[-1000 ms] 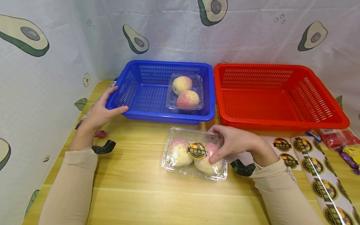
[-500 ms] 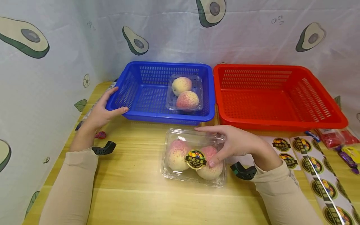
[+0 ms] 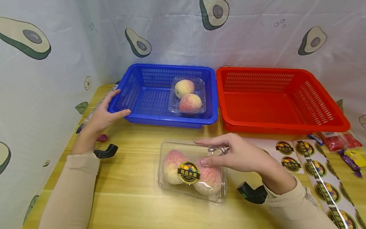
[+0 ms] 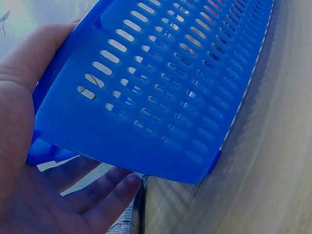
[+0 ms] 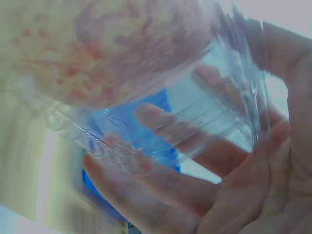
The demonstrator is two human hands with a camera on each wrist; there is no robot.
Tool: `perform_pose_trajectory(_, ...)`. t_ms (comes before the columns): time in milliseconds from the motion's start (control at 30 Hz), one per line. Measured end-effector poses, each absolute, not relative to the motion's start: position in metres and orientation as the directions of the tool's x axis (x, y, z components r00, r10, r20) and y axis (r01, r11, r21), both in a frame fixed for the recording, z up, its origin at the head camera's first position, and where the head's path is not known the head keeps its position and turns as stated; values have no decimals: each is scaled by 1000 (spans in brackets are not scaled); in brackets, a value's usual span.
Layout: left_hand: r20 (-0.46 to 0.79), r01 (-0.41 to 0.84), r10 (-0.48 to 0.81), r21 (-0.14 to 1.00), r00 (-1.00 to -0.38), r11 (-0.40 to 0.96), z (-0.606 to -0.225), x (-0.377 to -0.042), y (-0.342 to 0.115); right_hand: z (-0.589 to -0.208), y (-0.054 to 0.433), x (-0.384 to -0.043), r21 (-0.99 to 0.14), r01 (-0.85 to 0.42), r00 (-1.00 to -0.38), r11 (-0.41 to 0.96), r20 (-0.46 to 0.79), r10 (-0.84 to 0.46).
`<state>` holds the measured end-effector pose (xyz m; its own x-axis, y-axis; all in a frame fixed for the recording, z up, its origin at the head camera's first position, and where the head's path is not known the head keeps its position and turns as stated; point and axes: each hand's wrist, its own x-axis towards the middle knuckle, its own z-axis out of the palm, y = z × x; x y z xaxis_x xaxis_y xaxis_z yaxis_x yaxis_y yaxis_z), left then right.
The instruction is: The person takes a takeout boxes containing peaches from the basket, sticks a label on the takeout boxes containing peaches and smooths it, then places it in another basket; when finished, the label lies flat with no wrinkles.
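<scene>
My left hand grips the front left corner of a blue plastic basket; in the left wrist view its thumb lies at the rim and the fingers pass below it. Inside that basket, at the right, sits a clear tray with two peaches. A clear clamshell box with two more peaches and a black and gold round label is in front of the basket. My right hand holds this box at its right end, thumb on the lid and fingers behind the far side.
A red basket stands right of the blue one. Sheets of round fruit labels lie on the table at the right, near wrapped sweets and a red packet. Another sweet lies by the left wrist. A curtain with avocado prints hangs behind.
My right hand has brought the clamshell box of peaches toward me and a little left, and its thumb has shifted on the lid. The left hand stays at the blue basket's corner.
</scene>
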<state>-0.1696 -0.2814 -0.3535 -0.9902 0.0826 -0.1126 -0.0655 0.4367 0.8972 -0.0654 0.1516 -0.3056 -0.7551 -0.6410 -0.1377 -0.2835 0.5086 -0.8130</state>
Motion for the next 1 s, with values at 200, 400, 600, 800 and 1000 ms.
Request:
perform_pose_trajectory(200, -113, -65, 87, 900, -990, 431, -352, -170, -283, -291, 179, -62, -901, -181, -815, 395, -87, -573)
perform_pose_trajectory(400, -115, -68, 83, 898, -990, 434, -354, -169, -282, -265, 230, -78, -990, -69, -869, 126, -3, -495)
perform_pose_trajectory(600, -125, -78, 79, 895, -989, 440, -354, -169, -281, -250, 283, -122, -971, 72, -949, -228, 3, -315)
perform_pose_trajectory(800, -122, -73, 89, 901, -989, 427, -355, -171, -280, -246, 318, -165, -970, 241, -968, 14, -241, -69)
perform_pose_trajectory(1000, -118, -73, 78, 898, -990, 433, -355, -169, -281, -249, 327, -197, -820, 380, -890, 428, -451, -75)
